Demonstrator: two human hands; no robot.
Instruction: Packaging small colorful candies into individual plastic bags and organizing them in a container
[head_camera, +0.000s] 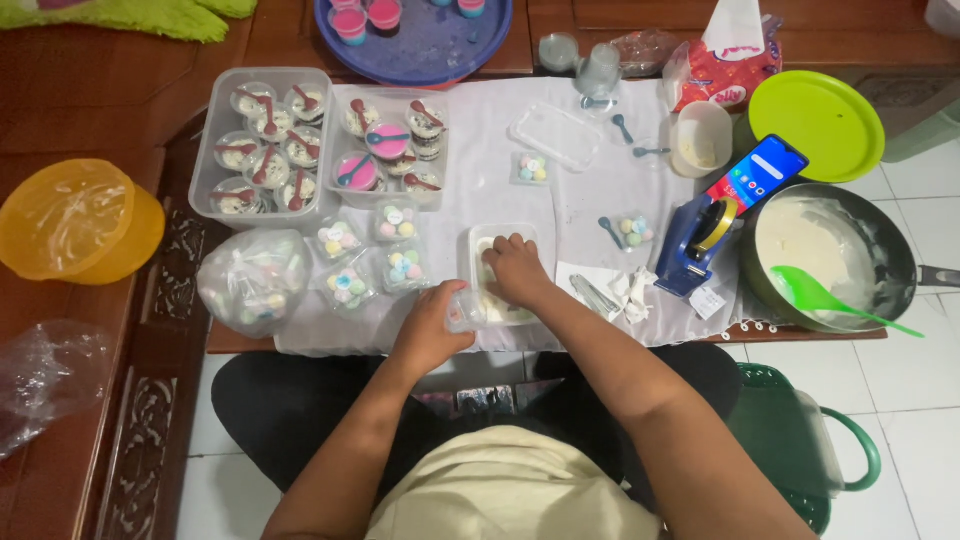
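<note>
Here, a clear rectangular container (503, 275) is worked by both hands at the front edge of the worktop (600, 190).

The right hand (517, 270) is curled, fingers set inside the container. A small clear cup (464, 311) is gripped by the left hand (430, 328) against the container's near-left corner. A blue tape dispenser (700, 240) is placed to the right, wrapped candy packets (370, 262) to the left.

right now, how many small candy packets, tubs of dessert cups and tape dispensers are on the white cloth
small candy packets: 6
tubs of dessert cups: 2
tape dispensers: 1
total: 9
</note>
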